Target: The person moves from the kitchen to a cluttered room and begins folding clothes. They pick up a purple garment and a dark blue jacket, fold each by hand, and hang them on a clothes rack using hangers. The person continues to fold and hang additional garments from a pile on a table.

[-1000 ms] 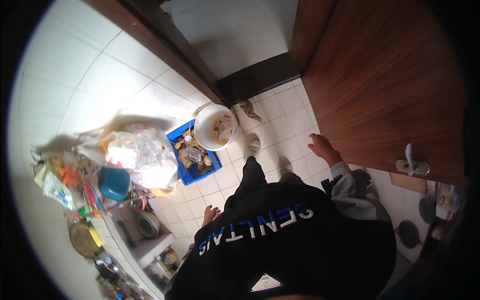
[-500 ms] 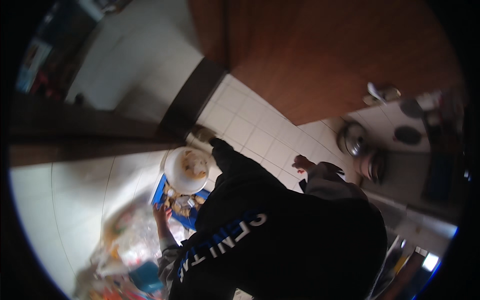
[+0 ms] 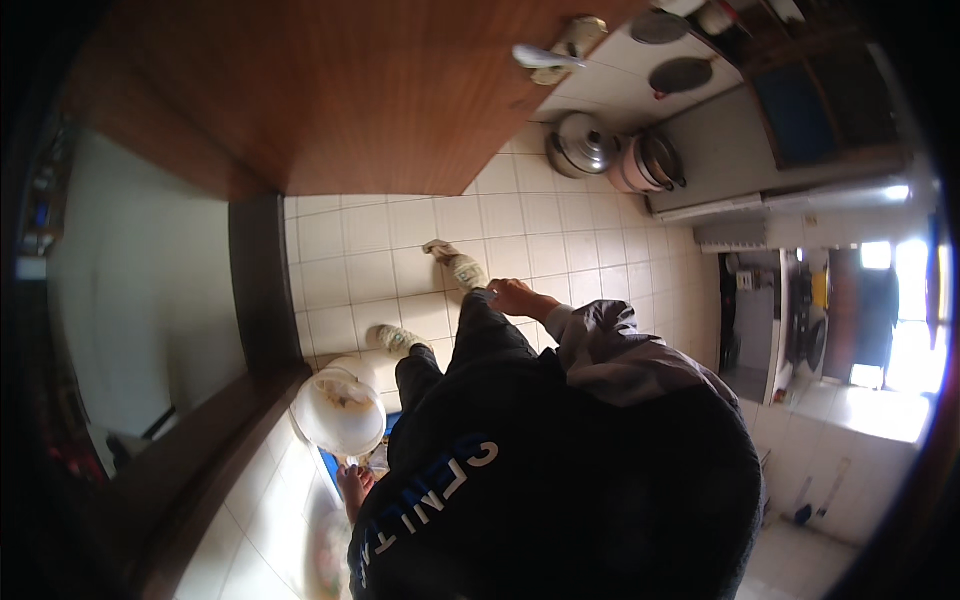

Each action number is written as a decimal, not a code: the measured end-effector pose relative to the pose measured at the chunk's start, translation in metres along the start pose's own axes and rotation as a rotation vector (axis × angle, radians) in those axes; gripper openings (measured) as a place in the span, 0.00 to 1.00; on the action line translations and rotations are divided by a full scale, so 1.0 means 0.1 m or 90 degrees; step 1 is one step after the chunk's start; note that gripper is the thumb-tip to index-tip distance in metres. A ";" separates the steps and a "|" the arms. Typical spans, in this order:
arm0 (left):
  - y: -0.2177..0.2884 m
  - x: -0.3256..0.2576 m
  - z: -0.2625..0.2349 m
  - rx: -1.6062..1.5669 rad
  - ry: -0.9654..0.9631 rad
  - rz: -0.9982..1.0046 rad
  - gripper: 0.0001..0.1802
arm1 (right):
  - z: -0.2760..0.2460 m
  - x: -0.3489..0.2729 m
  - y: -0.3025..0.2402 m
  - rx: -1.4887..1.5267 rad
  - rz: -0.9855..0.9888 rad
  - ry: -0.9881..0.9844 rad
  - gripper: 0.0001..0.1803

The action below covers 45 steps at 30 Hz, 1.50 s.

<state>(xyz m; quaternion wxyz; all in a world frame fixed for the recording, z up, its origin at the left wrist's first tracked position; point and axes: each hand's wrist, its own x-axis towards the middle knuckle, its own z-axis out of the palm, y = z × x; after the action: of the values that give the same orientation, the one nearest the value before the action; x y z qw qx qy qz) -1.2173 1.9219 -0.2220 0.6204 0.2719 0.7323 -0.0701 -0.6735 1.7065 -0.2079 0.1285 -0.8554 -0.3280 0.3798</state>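
Observation:
My left hand hangs low at the left, beside a round white bucket and over the edge of a blue crate. Its fingers are loosely bent and a little apart, with nothing plainly held. The bucket has brownish residue or scraps inside. My body hides most of the crate. Before my right leg hangs my right hand, relaxed, its fingers slightly curled and no object visible in them. Beneath it, my feet in pale patterned footwear stand on the tiled floor.
A brown wooden door with a lever handle stands open ahead, beside a dark door frame. A lidded metal pot and a pinkish pot sit on the floor near a cabinet. Dark pans lie beyond.
The view has turned to the right, bringing in more of the kitchen side. My right hand has come in front of my leg. Most of the crate and the plastic bags have passed behind my body.

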 end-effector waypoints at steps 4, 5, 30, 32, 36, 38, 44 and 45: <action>0.52 0.05 0.44 0.038 -0.057 0.059 0.32 | -0.21 -0.56 0.82 0.020 0.170 0.026 0.21; 0.66 0.06 0.64 0.079 -0.004 0.086 0.32 | -0.26 -0.71 1.06 0.034 0.202 0.034 0.25; 2.34 -0.90 7.77 0.779 -0.207 0.277 0.34 | -1.68 -2.21 5.20 0.425 0.505 0.297 0.22; 2.45 -0.57 8.09 0.838 -0.194 0.279 0.24 | -1.86 -2.08 5.43 0.442 0.525 0.312 0.23; 2.82 -0.41 9.19 0.964 -0.417 0.230 0.13 | -2.20 -1.98 5.89 0.529 0.607 0.393 0.23; 2.99 -0.77 9.85 0.890 -0.290 0.235 0.24 | -2.29 -1.99 5.98 0.634 0.690 0.385 0.23; 3.40 -1.92 12.25 0.943 -0.320 0.341 0.33 | -2.23 -2.16 5.94 0.807 0.810 0.419 0.23; 3.41 -1.99 12.50 0.961 -0.321 0.368 0.33 | -2.18 -2.16 5.90 0.816 0.822 0.412 0.23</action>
<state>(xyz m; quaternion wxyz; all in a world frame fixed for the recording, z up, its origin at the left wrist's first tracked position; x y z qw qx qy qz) 0.0530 1.5971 -0.2287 0.4108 0.7660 0.2303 -0.4377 -0.3471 1.1270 -0.2144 0.4218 -0.7015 0.5264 0.2300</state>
